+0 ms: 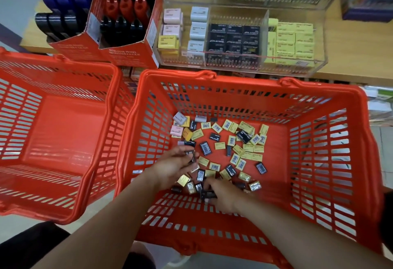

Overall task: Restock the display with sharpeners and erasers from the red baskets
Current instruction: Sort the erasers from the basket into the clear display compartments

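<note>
Head view, looking down into two red baskets below the shelf. Left basket showing only bare floor. Right basket holding a loose scatter of small wrapped erasers, yellow and black mostly, a few pink and grey at the far-left corner.

Left hand inside right basket, fingers curled round a few dark erasers. Right hand low near the front wall, fingers bent over another dark eraser; motion blur, exact grip hard to read.

Clear display bin on shelf just beyond: pastel, black and yellow sections, black section nearly full. Sharpeners standing in red cardboard box at left.

Handling, judged: light, small, firm blocks with slick wrap. Likely to slip if scooped in bulk. Best pinched across the long sides, or gathered in a cupped palm, a few at a time. Not fragile; dropping costs only time. Worth sorting by colour before lifting.
</note>
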Demonstrator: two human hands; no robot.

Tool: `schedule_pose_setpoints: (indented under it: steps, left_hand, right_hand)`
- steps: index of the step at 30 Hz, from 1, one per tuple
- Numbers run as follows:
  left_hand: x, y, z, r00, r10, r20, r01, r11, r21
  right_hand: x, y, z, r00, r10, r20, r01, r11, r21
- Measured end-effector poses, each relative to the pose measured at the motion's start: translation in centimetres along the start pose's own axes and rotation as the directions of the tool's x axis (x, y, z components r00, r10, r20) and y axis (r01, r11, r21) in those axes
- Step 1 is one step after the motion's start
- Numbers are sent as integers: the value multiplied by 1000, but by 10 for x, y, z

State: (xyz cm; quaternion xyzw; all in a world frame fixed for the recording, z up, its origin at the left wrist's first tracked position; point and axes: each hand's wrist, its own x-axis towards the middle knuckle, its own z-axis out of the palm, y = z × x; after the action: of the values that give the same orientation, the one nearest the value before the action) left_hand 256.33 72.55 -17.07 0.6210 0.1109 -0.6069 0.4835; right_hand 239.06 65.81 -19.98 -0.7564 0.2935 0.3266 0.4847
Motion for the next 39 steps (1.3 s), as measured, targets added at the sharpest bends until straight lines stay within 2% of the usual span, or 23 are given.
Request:
schedule_pose_setpoints:
  steps: [2, 4, 5, 7, 8, 9, 12, 14, 17, 20, 22, 24, 27, 29, 31, 33, 35, 37, 39]
  left_hand:
    - [-5, 10, 6, 1000, 6, 24, -6, 1000, -11]
    - [-17, 27, 12, 998, -8, 70, 9, 1000, -12]
    - [-26, 37, 17, 996, -3, 91, 3, 1000, 9]
    - [-52, 61, 29, 991, 25, 128, -37, 995, 92]
    - [-69, 75, 38, 988, 41, 148, -62, 988, 141]
    - [-88, 88, 46, 984, 57, 170, -90, 977, 192]
    - [-152, 124, 74, 970, 132, 205, -196, 922, 334]
    - [-189, 142, 93, 958, 215, 193, -271, 897, 349]
    - [-233, 150, 117, 935, 300, 188, -347, 885, 311]
    - [-256, 145, 132, 902, 348, 256, -416, 859, 298]
    - [-262, 146, 140, 868, 359, 343, -463, 834, 299]
    - [-263, 149, 147, 847, 385, 366, -495, 821, 284]
    - [-262, 155, 147, 841, 404, 360, -494, 844, 208]
    - [-259, 160, 141, 815, 454, 360, -550, 801, 236]
    - [-258, 165, 136, 773, 531, 346, -628, 716, 304]
    - [-257, 171, 134, 747, 570, 342, -661, 692, 290]
    - [-257, 174, 134, 730, 580, 360, -677, 683, 274]
    - [-256, 175, 137, 723, 579, 377, -685, 673, 279]
    - [-256, 176, 141, 718, 571, 398, -689, 667, 285]
  right_hand:
    - [-11, 0, -9, 999, 25, -23, -23, 996, 81]
    - [-27, -3, -30, 995, 74, -73, -49, 951, 305]
    - [-38, -7, -46, 991, 108, -81, -55, 872, 486]
    - [-68, -21, -82, 990, 126, -65, -27, 622, 783]
    - [-86, -30, -101, 991, 109, -82, 9, 546, 838]
    - [-105, -41, -118, 991, 76, -113, 56, 529, 847]
    - [-166, -81, -160, 970, -45, -237, 214, 617, 757]
    - [-206, -107, -180, 928, -97, -360, 320, 700, 638]
    - [-256, -137, -198, 819, -180, -545, 445, 798, 406]
    - [-285, -146, -204, 677, -252, -691, 467, 873, 139]
    - [-292, -147, -206, 603, -263, -753, 490, 867, 89]
    - [-294, -149, -209, 568, -253, -783, 505, 859, 88]
    - [-292, -153, -215, 603, -317, -732, 583, 801, 134]
    - [-292, -152, -220, 667, -302, -681, 641, 699, 317]
    - [-291, -147, -227, 704, -224, -674, 640, 613, 464]
    - [-291, -141, -234, 732, -130, -668, 594, 602, 534]
    - [-289, -137, -238, 749, -101, -655, 569, 605, 557]
    - [-287, -136, -239, 733, -131, -667, 571, 652, 499]
    - [-287, -138, -238, 617, -220, -755, 588, 767, 257]
